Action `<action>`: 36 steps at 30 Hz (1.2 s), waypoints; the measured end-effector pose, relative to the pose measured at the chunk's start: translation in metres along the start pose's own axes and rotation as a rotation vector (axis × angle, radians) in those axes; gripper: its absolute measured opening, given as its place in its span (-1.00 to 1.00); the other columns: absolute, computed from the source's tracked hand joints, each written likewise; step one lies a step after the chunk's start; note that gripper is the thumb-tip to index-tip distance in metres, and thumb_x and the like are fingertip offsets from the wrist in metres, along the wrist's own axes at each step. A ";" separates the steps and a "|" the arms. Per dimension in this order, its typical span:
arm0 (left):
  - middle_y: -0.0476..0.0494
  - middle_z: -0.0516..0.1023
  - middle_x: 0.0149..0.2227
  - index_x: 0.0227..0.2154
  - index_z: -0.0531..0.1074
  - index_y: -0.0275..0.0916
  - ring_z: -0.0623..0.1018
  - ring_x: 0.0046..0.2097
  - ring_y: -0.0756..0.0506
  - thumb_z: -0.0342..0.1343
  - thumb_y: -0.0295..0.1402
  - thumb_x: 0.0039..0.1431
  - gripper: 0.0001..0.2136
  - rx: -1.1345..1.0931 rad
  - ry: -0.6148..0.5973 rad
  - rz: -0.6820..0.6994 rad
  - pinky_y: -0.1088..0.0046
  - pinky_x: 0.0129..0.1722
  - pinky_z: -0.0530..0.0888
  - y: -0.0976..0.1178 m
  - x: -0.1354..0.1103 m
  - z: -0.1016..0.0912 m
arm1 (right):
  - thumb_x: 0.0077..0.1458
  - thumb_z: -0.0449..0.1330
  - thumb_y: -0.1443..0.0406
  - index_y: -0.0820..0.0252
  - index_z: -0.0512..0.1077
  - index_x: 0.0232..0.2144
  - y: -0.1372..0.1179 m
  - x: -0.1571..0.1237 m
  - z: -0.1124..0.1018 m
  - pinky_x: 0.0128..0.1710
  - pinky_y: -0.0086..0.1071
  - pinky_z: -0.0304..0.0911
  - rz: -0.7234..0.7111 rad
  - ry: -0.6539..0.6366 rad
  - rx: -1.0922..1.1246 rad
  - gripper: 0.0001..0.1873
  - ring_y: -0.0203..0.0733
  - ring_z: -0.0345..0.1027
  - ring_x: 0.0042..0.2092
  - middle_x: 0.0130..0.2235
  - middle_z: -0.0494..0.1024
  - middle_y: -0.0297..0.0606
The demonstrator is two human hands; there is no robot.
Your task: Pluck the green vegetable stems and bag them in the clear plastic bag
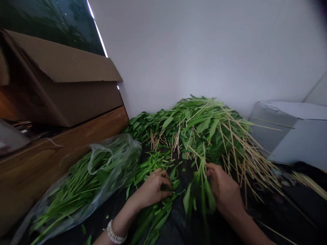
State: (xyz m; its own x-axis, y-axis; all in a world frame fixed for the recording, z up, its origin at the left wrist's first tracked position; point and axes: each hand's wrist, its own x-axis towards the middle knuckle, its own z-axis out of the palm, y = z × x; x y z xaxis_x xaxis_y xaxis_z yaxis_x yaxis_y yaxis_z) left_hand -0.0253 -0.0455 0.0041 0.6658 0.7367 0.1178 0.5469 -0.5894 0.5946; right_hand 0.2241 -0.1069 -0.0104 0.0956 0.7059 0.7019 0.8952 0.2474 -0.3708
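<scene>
My right hand (221,183) is closed, pinching a small bunch of leafy greens (203,190) at its stems, with the leaves hanging down and a thin stick alongside. To the left, my left hand (157,185) reaches into loose leafy greens (155,221) lying on a black sheet. Its fingers are curled and pinched on a leafy stem, though the fingertips are partly hidden. Behind both hands rises a large heap of greens (176,119) bundled with thin wooden sticks (245,146), whose ends stick out to the front and right.
A clear plastic bag (102,183) full of long greens lies on the left. Beyond it, an open cardboard box (87,98) stands on a wooden surface (107,124). On the right is a white box (301,132). A pale wall (204,51) closes off the back.
</scene>
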 end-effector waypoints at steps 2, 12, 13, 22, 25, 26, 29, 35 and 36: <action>-0.08 0.50 -0.31 -0.47 0.57 -0.17 0.43 -0.18 -0.12 0.26 -0.33 0.02 -0.95 -0.087 0.051 0.002 0.38 -0.09 0.27 0.000 0.002 0.000 | 0.29 -0.13 0.29 0.17 0.36 -0.20 -0.002 0.000 0.002 -0.39 -0.41 0.26 -0.031 0.022 0.006 -0.73 -0.24 0.44 -0.42 -0.42 0.53 -0.32; -0.13 0.63 -0.36 -0.27 0.57 -0.28 0.55 -0.30 -0.06 0.35 -0.22 -0.09 -0.68 -0.947 0.450 -0.348 0.47 -0.24 0.43 -0.008 0.009 -0.001 | 0.23 -0.14 0.45 0.26 0.34 -0.06 -0.019 -0.013 0.013 -0.37 -0.47 0.32 -0.297 -0.137 0.089 -0.66 -0.29 0.48 -0.38 -0.34 0.54 -0.27; -0.13 0.63 -0.36 -0.27 0.58 -0.28 0.55 -0.32 -0.05 0.36 -0.23 -0.11 -0.68 -1.007 0.467 -0.369 0.48 -0.25 0.44 -0.008 0.009 0.000 | 0.22 -0.15 0.46 0.27 0.35 -0.04 -0.021 -0.014 0.013 -0.39 -0.46 0.33 -0.309 -0.178 0.071 -0.64 -0.28 0.48 -0.39 -0.35 0.54 -0.26; -0.09 0.63 -0.42 -0.38 0.57 -0.30 0.54 -0.42 0.04 0.43 -0.33 -0.20 -0.73 -1.256 0.499 -0.393 0.57 -0.33 0.44 -0.011 0.010 0.002 | 0.15 -0.14 0.51 0.27 0.38 -0.02 -0.020 -0.018 0.017 -0.49 -0.45 0.33 -0.327 -0.296 -0.027 -0.56 -0.25 0.48 -0.45 -0.38 0.53 -0.25; -0.07 0.62 -0.44 -0.40 0.57 -0.29 0.54 -0.44 0.04 0.42 -0.34 -0.19 -0.75 -1.265 0.508 -0.402 0.58 -0.37 0.44 -0.012 0.010 0.002 | 0.15 -0.15 0.51 0.29 0.39 -0.02 -0.019 -0.019 0.018 -0.48 -0.44 0.35 -0.320 -0.280 -0.024 -0.56 -0.25 0.48 -0.45 -0.37 0.54 -0.24; -0.07 0.62 -0.44 -0.41 0.57 -0.29 0.54 -0.44 0.04 0.42 -0.34 -0.18 -0.76 -1.262 0.511 -0.401 0.58 -0.37 0.44 -0.012 0.010 0.002 | 0.15 -0.15 0.51 0.29 0.39 -0.02 -0.019 -0.019 0.018 -0.47 -0.44 0.35 -0.317 -0.278 -0.025 -0.56 -0.25 0.48 -0.45 -0.37 0.54 -0.24; -0.08 0.62 -0.43 -0.42 0.58 -0.29 0.55 -0.41 0.03 0.41 -0.35 -0.18 -0.77 -1.236 0.528 -0.383 0.59 -0.35 0.45 -0.011 0.010 0.002 | 0.15 -0.14 0.50 0.28 0.39 -0.02 -0.019 -0.019 0.018 -0.47 -0.43 0.36 -0.307 -0.269 -0.035 -0.55 -0.24 0.48 -0.46 -0.37 0.54 -0.24; -0.13 0.62 -0.42 -0.43 0.58 -0.31 0.56 -0.38 -0.01 0.41 -0.34 -0.18 -0.78 -1.156 0.558 -0.380 0.57 -0.33 0.46 -0.010 0.011 0.002 | 0.12 -0.14 0.52 0.28 0.41 -0.03 -0.020 -0.019 0.017 -0.49 -0.44 0.35 -0.298 -0.272 -0.051 -0.54 -0.24 0.47 -0.47 -0.39 0.53 -0.24; -0.13 0.62 -0.42 -0.43 0.58 -0.31 0.56 -0.38 -0.01 0.40 -0.32 -0.17 -0.78 -1.155 0.557 -0.384 0.57 -0.34 0.46 -0.010 0.011 0.002 | 0.12 -0.14 0.52 0.28 0.41 -0.03 -0.020 -0.019 0.017 -0.49 -0.44 0.35 -0.298 -0.272 -0.056 -0.54 -0.24 0.47 -0.47 -0.38 0.53 -0.24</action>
State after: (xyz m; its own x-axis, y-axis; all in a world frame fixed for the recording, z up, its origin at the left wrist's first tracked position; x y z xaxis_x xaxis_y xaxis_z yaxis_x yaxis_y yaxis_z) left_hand -0.0227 -0.0325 -0.0023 0.1224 0.9903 -0.0652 -0.2717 0.0966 0.9575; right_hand 0.1966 -0.1139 -0.0266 -0.2834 0.7604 0.5844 0.8893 0.4365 -0.1367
